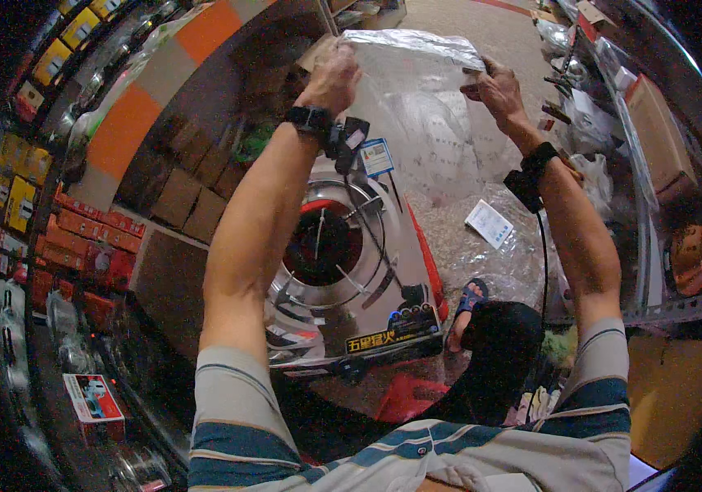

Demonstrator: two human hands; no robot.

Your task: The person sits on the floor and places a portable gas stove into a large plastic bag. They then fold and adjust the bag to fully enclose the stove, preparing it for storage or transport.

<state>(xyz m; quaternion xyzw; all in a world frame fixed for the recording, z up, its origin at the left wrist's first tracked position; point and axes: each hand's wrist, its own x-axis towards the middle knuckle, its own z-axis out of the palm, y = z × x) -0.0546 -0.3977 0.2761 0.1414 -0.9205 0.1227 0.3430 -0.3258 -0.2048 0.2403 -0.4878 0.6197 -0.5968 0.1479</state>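
A clear plastic bag or sheet (431, 117) with faint print hangs stretched between my two hands. My left hand (333, 72) grips its upper left corner and my right hand (497, 91) its upper right corner. The gathered top edge between them shines silvery. Below my left forearm stands a single-burner gas stove (320, 307) with a steel top and a dark round burner (326, 243). My left arm hides part of it. A blue-edged tag (376, 157) shows by the stove's far end, and a black-and-yellow label bearing writing (391, 332) is on its front.
A white printed leaflet (489, 224) and crumpled clear plastic (517, 264) lie on the floor right of the stove. Shelves with boxed goods (86, 240) line the left. Cardboard boxes (188, 197) are stacked beyond the stove. Bagged goods and a carton (658, 135) fill the right shelf.
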